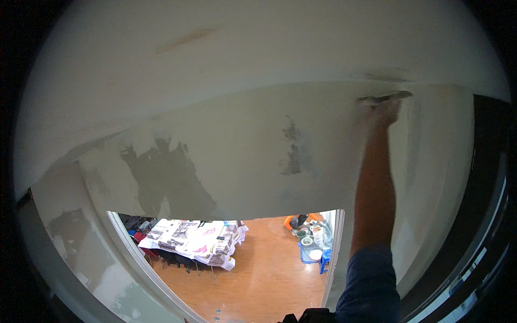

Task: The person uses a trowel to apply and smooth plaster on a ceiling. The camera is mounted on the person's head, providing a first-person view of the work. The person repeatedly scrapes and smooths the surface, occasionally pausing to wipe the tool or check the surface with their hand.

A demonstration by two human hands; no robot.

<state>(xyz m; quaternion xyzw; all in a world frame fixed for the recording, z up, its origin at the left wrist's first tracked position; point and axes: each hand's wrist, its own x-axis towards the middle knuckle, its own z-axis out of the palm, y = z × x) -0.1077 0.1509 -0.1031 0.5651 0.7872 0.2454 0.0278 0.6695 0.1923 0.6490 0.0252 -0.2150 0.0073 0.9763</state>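
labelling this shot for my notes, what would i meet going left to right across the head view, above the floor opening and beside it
Brownish wall patch → large jagged dark patch → smaller dark patch → right hand gripping dark flat tool → dark upright panel.

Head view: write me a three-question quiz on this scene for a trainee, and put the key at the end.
1. True or false: the right hand holds a dark flat tool near the top of the wall.
2. In the picture, the covered table lies on which side of the small blue stool? A: left. B: right. C: directly below.
3. Fill in: the sleeve is dark ____.

Key: 1 true; 2 A; 3 blue.
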